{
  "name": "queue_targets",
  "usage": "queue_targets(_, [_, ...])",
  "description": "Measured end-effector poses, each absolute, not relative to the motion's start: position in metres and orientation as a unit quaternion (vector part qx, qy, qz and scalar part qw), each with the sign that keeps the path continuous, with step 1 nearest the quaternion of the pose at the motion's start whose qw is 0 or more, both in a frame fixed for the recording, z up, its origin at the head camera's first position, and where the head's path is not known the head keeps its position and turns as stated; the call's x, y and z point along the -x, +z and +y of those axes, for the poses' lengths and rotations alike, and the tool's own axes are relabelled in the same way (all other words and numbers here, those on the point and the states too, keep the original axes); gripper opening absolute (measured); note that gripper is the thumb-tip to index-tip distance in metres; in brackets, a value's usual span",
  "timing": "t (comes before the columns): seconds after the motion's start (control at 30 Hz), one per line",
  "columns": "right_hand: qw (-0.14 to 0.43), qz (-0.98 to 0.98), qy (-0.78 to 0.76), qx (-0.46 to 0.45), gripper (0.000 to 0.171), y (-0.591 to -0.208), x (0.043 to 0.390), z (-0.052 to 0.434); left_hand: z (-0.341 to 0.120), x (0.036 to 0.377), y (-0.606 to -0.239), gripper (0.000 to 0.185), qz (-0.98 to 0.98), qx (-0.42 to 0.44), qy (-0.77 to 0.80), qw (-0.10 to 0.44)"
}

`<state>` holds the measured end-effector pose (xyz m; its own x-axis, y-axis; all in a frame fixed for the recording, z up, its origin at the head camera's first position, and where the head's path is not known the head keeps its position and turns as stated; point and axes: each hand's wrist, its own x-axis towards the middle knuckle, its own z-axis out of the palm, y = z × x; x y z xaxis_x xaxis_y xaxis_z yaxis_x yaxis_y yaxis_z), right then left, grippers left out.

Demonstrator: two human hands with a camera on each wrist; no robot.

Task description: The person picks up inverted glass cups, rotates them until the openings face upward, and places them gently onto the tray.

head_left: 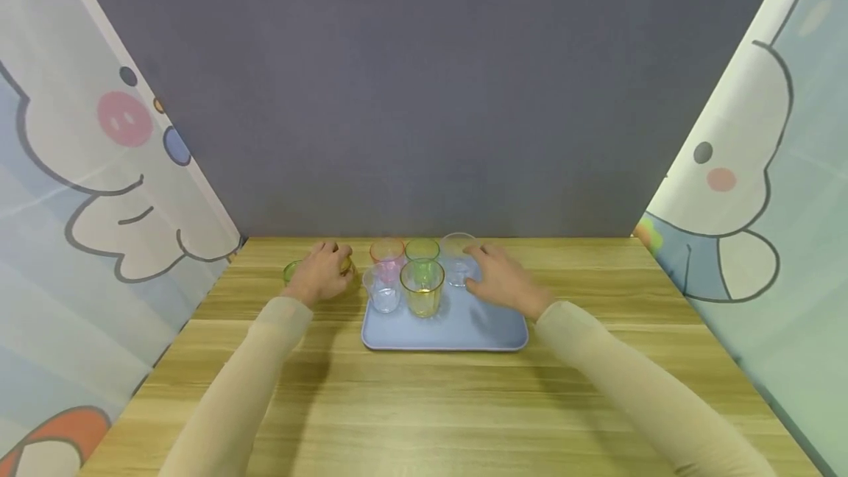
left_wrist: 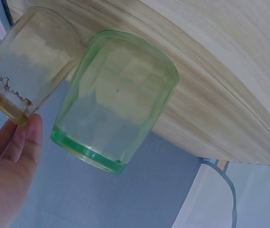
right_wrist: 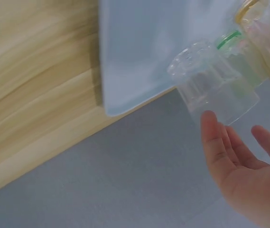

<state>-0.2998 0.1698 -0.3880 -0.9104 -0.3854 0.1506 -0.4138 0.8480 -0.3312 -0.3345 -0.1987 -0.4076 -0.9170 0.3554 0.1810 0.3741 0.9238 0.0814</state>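
Observation:
A pale blue tray (head_left: 464,326) lies mid-table and holds several glasses: pink (head_left: 387,256), green (head_left: 422,249), yellow (head_left: 422,287) and two clear ones (head_left: 383,291). My left hand (head_left: 324,271) is curled over an amber glass (left_wrist: 25,61) that stands on the table left of the tray. In the left wrist view its fingertips (left_wrist: 30,130) touch the glass's base. A second green glass (left_wrist: 116,99) stands right beside it. My right hand (head_left: 493,274) hovers with spread fingers just right of the back clear glass (head_left: 457,258). That glass (right_wrist: 215,88) stands at the tray's corner, a little apart from my fingers (right_wrist: 215,137).
The wooden table (head_left: 424,411) stretches wide in front of the tray. A grey wall (head_left: 424,94) closes the back. Cartoon-printed curtains (head_left: 79,205) hang along both sides.

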Motion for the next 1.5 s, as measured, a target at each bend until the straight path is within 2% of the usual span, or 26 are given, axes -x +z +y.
queue_targets(0.23, [0.038,-0.957,0.216,-0.189,0.059,-0.39,0.294,0.166,-0.198,0.327,-0.406,0.044,-0.973,0.186,-0.068,0.118])
queue_targets(0.77, [0.063,-0.897,0.386,-0.207,0.05,-0.396,0.292,0.172,-0.197,0.308,-0.395,0.042,-0.957,0.15,-0.153,0.196])
queue_targets(1.13, [0.041,-0.855,0.477,-0.201,0.051,-0.402,0.286,0.175,-0.191,0.294,-0.388,0.038,-0.931,0.166,-0.189,0.266])
queue_targets(1.5, [0.064,-0.842,0.5,-0.191,0.046,-0.403,0.283,0.177,-0.192,0.29,-0.382,0.032,-0.894,0.183,-0.224,0.342])
